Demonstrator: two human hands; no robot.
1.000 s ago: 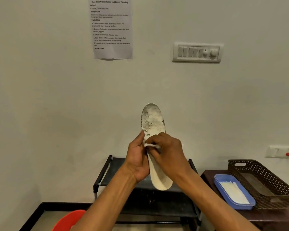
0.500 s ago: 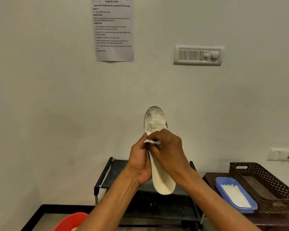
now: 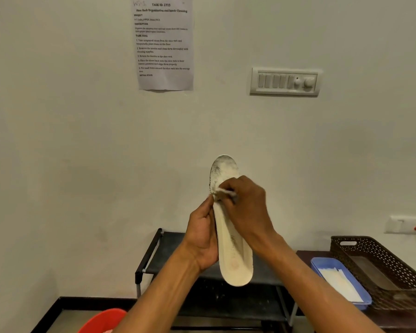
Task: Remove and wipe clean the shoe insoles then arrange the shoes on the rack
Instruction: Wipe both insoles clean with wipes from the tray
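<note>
I hold a cream insole (image 3: 234, 258) upright in front of the wall, toe end up. Its toe area (image 3: 222, 170) is dusty grey and white. My left hand (image 3: 202, 239) grips the insole along its left edge at mid length. My right hand (image 3: 246, 207) presses a small white wipe (image 3: 223, 192) against the upper part of the insole. Behind and below stands the black shoe rack (image 3: 151, 255), with no shoes visible on the shelves I can see.
A dark side table at the right carries a blue tray (image 3: 320, 264) with white wipes and a brown perforated basket (image 3: 380, 260). A red bucket rim (image 3: 101, 319) shows at the bottom left. A task sheet (image 3: 165, 42) and a switch panel (image 3: 285, 81) hang on the wall.
My right hand with the wipe has slid up the insole toward the toe. The insole is held slightly higher and closer, and my left hand keeps its grip.
</note>
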